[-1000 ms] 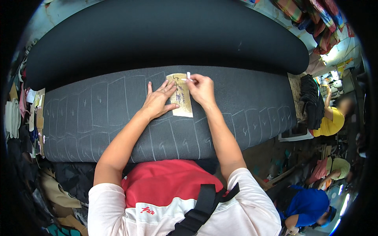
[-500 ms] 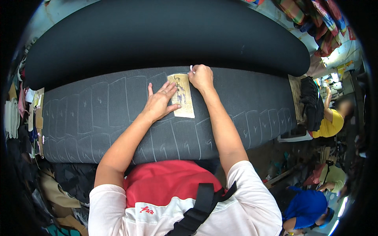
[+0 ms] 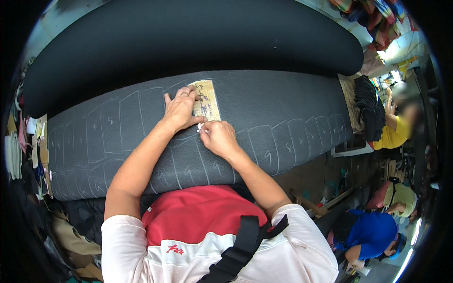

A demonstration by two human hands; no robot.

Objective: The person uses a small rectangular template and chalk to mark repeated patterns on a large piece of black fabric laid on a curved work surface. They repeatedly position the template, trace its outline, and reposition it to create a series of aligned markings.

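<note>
- A worker lays the left hand (image 3: 180, 111) palm down, fingers spread wide, over the 9 o'clock side of a tan card (image 3: 210, 96), apparently to keep it from sliding.
- The card rests on a dark cloth (image 3: 283, 94), just off the picture's centre toward 11 o'clock, its long sides running roughly from 12 to 6. Handwriting on its face is partly covered by the fingers.
- At the card's 6 o'clock end, the right hand (image 3: 221, 137) closes in a narrow pinch around a small white piece of chalk (image 3: 201, 128), as it appears to be. The short grip probably gives close control of its tip; whether the tip touches the cloth cannot be told.
- The left thumb sits just beside the chalk, likely steadying the near edge where the right hand works.
- Pale outlines (image 3: 108, 125) run in rows across the cloth toward 9 o'clock, with more toward 3. They stand side by side, perhaps to spare material.
- A thick dark roll (image 3: 198, 37) stretches across 12 o'clock, behind the cloth's far edge.
- Black fabric pieces (image 3: 365, 104) are heaped between 2 and 3 o'clock, near a person in yellow (image 3: 388, 140); another in blue (image 3: 375, 231) is at 4 o'clock, well apart from the worker's hands.
</note>
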